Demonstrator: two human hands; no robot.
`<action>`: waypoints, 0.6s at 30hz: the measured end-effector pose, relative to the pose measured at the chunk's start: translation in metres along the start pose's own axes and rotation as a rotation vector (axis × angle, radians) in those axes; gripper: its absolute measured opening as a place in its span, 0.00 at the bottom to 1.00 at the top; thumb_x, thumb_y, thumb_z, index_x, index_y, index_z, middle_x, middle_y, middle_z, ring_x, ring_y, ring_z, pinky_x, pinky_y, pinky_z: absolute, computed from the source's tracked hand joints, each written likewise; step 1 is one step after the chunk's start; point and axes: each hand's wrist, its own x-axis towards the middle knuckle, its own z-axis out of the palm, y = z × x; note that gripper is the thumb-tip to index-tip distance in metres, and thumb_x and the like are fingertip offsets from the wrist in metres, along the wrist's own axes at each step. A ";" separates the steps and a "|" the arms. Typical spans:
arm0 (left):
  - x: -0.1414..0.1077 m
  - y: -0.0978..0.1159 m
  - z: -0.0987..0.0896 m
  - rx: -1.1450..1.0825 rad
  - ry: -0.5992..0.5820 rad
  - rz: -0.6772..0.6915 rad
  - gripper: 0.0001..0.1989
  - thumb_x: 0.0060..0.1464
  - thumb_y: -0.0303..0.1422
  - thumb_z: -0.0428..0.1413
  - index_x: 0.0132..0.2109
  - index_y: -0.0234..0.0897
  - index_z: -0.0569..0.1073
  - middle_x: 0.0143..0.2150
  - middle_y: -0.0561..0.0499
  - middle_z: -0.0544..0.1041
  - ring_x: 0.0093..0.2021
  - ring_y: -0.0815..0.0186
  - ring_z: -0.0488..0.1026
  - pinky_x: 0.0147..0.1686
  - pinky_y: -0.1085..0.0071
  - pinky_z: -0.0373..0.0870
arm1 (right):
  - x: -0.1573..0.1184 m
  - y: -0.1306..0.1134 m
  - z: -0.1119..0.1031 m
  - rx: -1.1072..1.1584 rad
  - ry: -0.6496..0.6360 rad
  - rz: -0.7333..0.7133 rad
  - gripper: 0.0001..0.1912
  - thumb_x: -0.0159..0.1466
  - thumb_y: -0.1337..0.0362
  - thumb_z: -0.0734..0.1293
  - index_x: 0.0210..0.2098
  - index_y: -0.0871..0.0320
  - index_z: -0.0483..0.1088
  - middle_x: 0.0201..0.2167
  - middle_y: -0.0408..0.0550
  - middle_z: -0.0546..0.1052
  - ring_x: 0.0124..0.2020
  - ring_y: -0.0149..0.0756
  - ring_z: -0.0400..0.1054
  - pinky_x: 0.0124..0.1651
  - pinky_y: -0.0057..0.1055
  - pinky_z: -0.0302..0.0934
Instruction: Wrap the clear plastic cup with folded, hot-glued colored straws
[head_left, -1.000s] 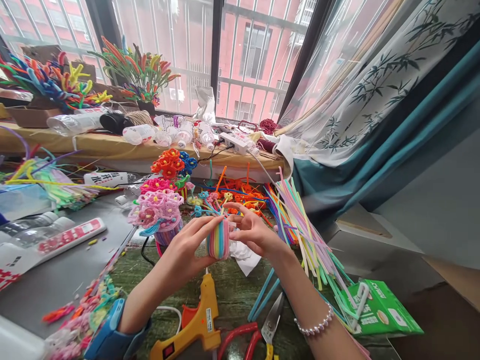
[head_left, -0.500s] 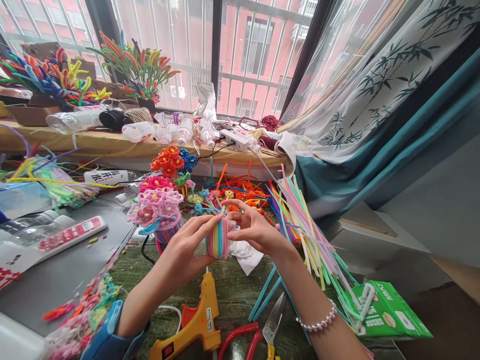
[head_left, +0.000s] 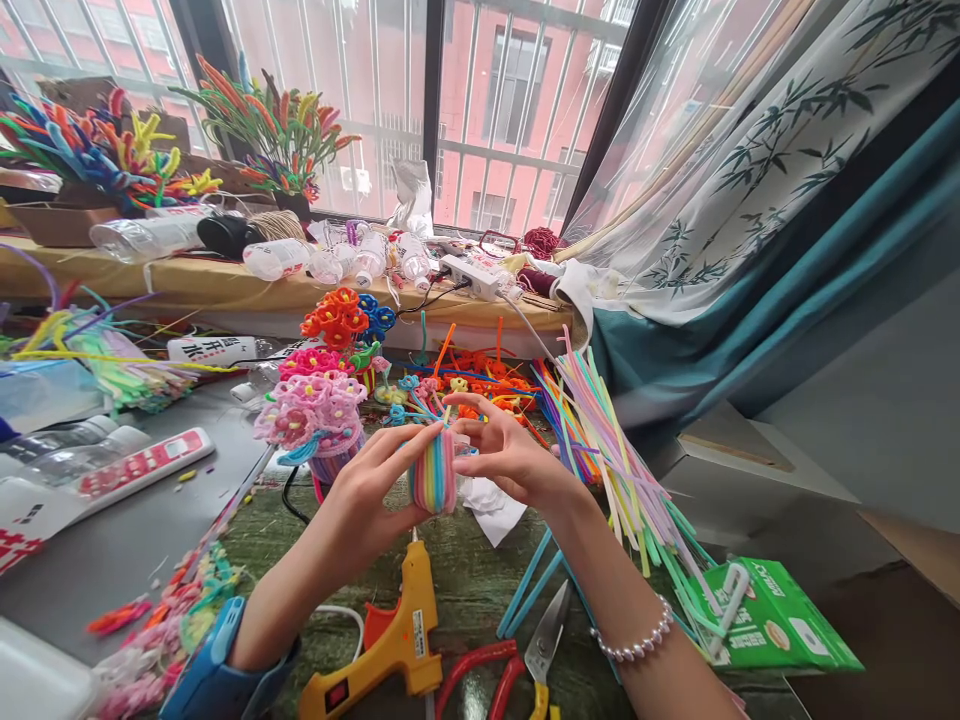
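Between my hands is a small round cup wrapped in pastel pipe cleaners (head_left: 432, 478), striped blue, yellow and pink and tipped on its side. My left hand (head_left: 371, 478) grips its left side, thumb below and fingers over the top. At its right end my right hand (head_left: 506, 455) curls its fingers around the edge, where a bit of clear plastic shows between thumb and fingers. A short pale strand tip sticks up by the right fingertips; whether they pinch it is unclear. Below lies a yellow hot glue gun (head_left: 415, 625), its nozzle pointing up toward the cup.
Scissors (head_left: 546, 640) and red-handled pliers (head_left: 484, 672) lie near the front. Pipe cleaner bundles (head_left: 607, 450) and a green box (head_left: 787, 620) are at right. At left stands a pot of pink pipe-cleaner flowers (head_left: 319, 410). White tissue (head_left: 491, 508) lies behind the cup.
The cup and both hands have shifted very slightly, with the right fingers a little lower at the edge. The grip otherwise looks the same.
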 end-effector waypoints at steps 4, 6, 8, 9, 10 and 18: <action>0.000 0.001 -0.001 0.013 0.016 -0.010 0.32 0.54 0.29 0.60 0.65 0.46 0.62 0.55 0.44 0.74 0.53 0.55 0.73 0.51 0.60 0.72 | -0.002 -0.002 0.001 -0.045 -0.062 -0.015 0.40 0.46 0.71 0.80 0.55 0.50 0.64 0.39 0.42 0.72 0.43 0.33 0.69 0.45 0.28 0.66; 0.000 0.002 -0.001 0.016 0.018 -0.017 0.32 0.54 0.31 0.61 0.65 0.46 0.63 0.54 0.44 0.74 0.53 0.54 0.73 0.51 0.59 0.73 | -0.002 -0.002 0.002 -0.113 -0.094 -0.028 0.42 0.45 0.71 0.80 0.56 0.50 0.64 0.40 0.42 0.71 0.44 0.33 0.68 0.49 0.31 0.65; 0.000 0.002 -0.001 0.013 0.023 -0.016 0.32 0.54 0.32 0.61 0.64 0.45 0.64 0.54 0.43 0.75 0.53 0.54 0.73 0.50 0.59 0.73 | -0.002 -0.003 0.003 -0.173 -0.131 -0.036 0.40 0.46 0.70 0.80 0.55 0.50 0.64 0.41 0.42 0.71 0.45 0.33 0.68 0.52 0.33 0.63; 0.000 0.002 -0.001 0.010 0.026 -0.012 0.31 0.54 0.32 0.61 0.64 0.45 0.64 0.54 0.43 0.75 0.53 0.54 0.74 0.50 0.60 0.73 | -0.002 -0.003 0.003 -0.194 -0.145 -0.038 0.40 0.47 0.69 0.80 0.55 0.50 0.64 0.42 0.42 0.71 0.45 0.33 0.68 0.53 0.33 0.63; 0.000 0.002 -0.001 0.006 0.028 -0.007 0.31 0.54 0.32 0.61 0.64 0.44 0.64 0.54 0.43 0.75 0.52 0.55 0.74 0.50 0.60 0.73 | -0.003 -0.003 0.004 -0.210 -0.155 -0.037 0.39 0.47 0.69 0.80 0.55 0.50 0.64 0.43 0.43 0.71 0.45 0.33 0.68 0.53 0.34 0.62; 0.000 0.004 -0.004 -0.011 0.019 -0.030 0.30 0.54 0.33 0.61 0.63 0.43 0.65 0.54 0.43 0.75 0.52 0.55 0.75 0.50 0.61 0.73 | -0.008 -0.009 0.006 -0.329 -0.187 -0.055 0.41 0.49 0.69 0.79 0.58 0.48 0.61 0.44 0.43 0.68 0.47 0.35 0.67 0.55 0.36 0.62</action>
